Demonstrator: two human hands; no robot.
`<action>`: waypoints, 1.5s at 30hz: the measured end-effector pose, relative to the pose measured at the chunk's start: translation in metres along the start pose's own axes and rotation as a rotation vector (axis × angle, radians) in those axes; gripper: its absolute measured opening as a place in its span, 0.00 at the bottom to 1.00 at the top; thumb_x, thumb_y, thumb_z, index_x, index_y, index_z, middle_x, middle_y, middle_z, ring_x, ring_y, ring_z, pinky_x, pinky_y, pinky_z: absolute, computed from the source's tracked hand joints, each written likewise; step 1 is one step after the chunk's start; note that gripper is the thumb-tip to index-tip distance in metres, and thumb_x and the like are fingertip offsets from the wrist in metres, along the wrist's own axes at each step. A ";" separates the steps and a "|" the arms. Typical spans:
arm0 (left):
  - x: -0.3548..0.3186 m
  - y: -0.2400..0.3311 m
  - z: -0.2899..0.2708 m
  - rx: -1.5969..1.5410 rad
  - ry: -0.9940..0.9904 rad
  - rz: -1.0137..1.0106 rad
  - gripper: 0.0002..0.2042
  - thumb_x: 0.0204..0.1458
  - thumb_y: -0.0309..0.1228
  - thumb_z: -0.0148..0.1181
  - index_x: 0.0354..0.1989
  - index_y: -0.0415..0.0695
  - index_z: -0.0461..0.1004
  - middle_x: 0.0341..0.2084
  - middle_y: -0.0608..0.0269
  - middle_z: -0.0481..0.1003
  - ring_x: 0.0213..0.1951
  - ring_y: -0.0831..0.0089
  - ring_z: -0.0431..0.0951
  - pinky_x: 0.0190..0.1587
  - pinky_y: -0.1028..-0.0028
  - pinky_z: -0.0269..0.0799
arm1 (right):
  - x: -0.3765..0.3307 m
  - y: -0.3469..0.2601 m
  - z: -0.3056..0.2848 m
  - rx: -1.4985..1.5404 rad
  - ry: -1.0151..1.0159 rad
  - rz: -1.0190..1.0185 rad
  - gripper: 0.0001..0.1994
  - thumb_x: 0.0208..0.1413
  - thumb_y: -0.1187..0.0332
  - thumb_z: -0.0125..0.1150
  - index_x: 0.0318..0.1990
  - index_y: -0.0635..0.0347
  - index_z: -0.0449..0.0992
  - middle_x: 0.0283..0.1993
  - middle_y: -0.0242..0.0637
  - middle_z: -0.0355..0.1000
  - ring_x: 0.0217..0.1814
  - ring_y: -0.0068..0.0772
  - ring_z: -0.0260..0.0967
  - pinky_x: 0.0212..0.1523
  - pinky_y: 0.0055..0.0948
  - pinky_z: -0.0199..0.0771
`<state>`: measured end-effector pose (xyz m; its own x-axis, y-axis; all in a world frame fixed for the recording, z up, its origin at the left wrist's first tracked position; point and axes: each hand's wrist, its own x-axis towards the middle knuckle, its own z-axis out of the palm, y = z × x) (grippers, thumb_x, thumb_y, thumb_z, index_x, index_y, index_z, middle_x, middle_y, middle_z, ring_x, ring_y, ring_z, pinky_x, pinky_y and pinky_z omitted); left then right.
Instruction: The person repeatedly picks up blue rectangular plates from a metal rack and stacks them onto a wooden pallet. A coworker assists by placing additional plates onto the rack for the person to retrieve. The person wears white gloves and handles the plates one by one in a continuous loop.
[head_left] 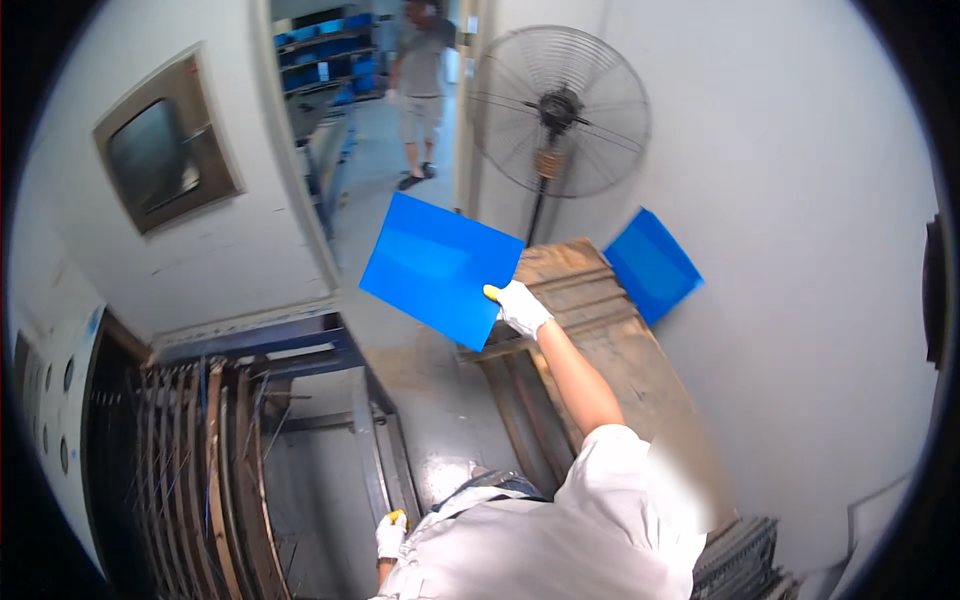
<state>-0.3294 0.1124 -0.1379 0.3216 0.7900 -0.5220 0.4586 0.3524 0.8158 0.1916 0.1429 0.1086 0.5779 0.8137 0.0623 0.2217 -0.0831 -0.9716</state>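
Observation:
My right arm reaches forward, and my right hand (522, 308), in a white glove with yellow fingertips, is closed on a blue rectangular sheet (440, 265). The thumb lies over the sheet's right edge, while the other fingers are hidden behind it. The sheet is held up, tilted, between the doorway and a worn brown wooden surface (640, 345). Low beside my body is my left hand (391, 537), gloved the same way and close to a dark metal frame (372, 440). Its fingers are too small and bunched in view to read.
A second blue sheet (655, 265) leans between the wooden surface and the right wall. Behind stands a black pedestal fan (560, 110). A person (420, 85) is in the doorway, near shelves with blue bins (325, 50). A rack of upright slats (200, 470) stands at left.

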 end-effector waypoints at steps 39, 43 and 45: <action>0.031 0.055 0.167 0.002 -0.081 -0.047 0.06 0.46 0.29 0.55 0.30 0.40 0.73 0.23 0.63 0.74 0.25 0.77 0.70 0.31 0.77 0.67 | -0.098 0.213 -0.436 -0.796 0.713 0.601 0.16 0.44 0.58 0.56 0.30 0.65 0.70 0.31 0.53 0.69 0.35 0.48 0.68 0.31 0.36 0.67; 0.017 0.055 0.164 0.024 -0.081 0.015 0.06 0.46 0.28 0.54 0.29 0.39 0.73 0.23 0.65 0.74 0.24 0.78 0.70 0.31 0.78 0.67 | -0.093 0.164 -0.396 -0.727 0.744 0.823 0.21 0.46 0.52 0.53 0.33 0.65 0.71 0.36 0.51 0.69 0.39 0.46 0.67 0.35 0.36 0.68; 0.023 0.046 0.171 0.023 -0.065 0.055 0.06 0.46 0.28 0.55 0.29 0.39 0.73 0.23 0.64 0.74 0.25 0.77 0.71 0.31 0.78 0.67 | -0.102 0.169 -0.403 -0.867 0.595 0.950 0.23 0.45 0.49 0.51 0.36 0.64 0.71 0.40 0.50 0.68 0.42 0.45 0.67 0.37 0.37 0.67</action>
<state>-0.1593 0.0614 -0.1546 0.3998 0.7733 -0.4921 0.4575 0.2969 0.8382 0.4865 -0.1854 0.0303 0.9690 -0.0925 -0.2290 -0.1535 -0.9519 -0.2651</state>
